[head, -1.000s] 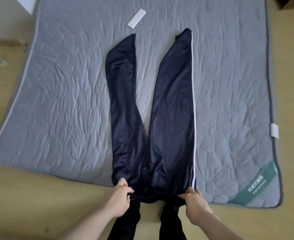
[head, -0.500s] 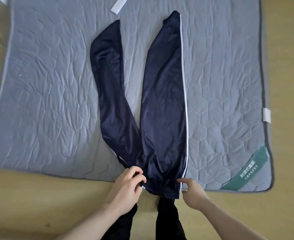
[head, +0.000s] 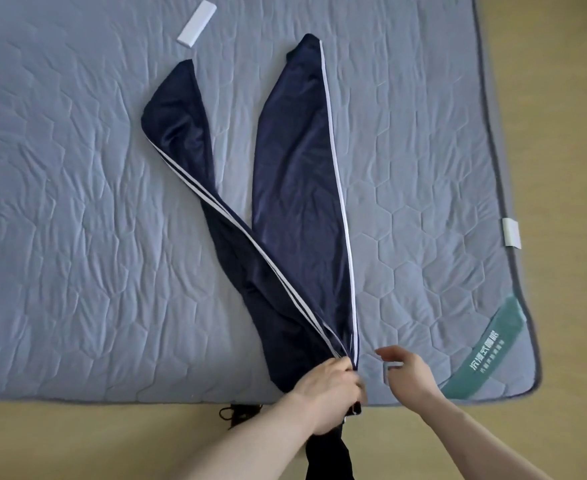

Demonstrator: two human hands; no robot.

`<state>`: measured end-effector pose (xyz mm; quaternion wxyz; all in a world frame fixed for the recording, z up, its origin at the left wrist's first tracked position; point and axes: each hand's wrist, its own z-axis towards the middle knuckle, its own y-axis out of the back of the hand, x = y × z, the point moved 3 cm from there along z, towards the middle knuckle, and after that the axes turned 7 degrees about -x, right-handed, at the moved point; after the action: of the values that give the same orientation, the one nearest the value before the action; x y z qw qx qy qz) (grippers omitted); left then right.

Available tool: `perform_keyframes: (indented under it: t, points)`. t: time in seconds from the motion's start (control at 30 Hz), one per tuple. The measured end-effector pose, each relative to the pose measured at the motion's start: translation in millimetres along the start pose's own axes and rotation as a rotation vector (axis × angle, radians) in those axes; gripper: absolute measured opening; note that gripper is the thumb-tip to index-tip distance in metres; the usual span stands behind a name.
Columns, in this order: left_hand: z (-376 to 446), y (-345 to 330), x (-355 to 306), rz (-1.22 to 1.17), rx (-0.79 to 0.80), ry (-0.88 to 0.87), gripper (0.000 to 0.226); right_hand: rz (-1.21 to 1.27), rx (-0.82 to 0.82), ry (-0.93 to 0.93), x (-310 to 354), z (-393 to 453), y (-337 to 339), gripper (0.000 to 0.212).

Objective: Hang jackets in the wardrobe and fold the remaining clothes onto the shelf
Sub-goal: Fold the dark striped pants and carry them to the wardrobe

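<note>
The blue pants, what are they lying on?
The blue pants lie on a grey quilted mat, which rests on a wooden floor. The left hand covers the waistband, so that part can't be seen.

Left hand (head: 326, 382) folded trousers' (head: 295, 209) waist across rightward.

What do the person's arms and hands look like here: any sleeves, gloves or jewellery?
Both forearms are bare as far as the frame shows, with no sleeves in view. The left hand and right hand wear no gloves; no rings, watch or wristband are visible.
</note>
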<state>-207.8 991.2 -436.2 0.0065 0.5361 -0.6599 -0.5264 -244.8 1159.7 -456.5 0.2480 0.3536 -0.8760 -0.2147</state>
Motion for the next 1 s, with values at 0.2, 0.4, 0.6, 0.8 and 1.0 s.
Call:
perform_keyframes:
  t: [0.2,0.4,0.6,0.8,1.0]
  points:
    - [-3.4,-6.4,26.7,-0.266,-0.052,-0.003,0.048,0.001,0.032,0.016,6.2,12.3,-11.4,0.049]
    - [-37.7,63.0,174.2,-0.601,-0.830,0.846,0.022,0.086,0.003,0.242,73.0,23.1,-35.4,0.025]
    - [-42.4,124.7,326.5,-0.747,-0.965,1.372,0.066,0.054,-0.023,0.367,144.3,52.9,-66.8,0.052]
    - [-1.1,156.3,382.9,-1.111,-1.059,1.392,0.052,-0.032,0.010,0.324,163.9,78.7,-95.0,0.024]
    - [44.2,206.5,336.6,-0.836,-1.288,1.163,0.036,0.376,-0.052,0.236,146.6,65.4,-81.2,0.022]
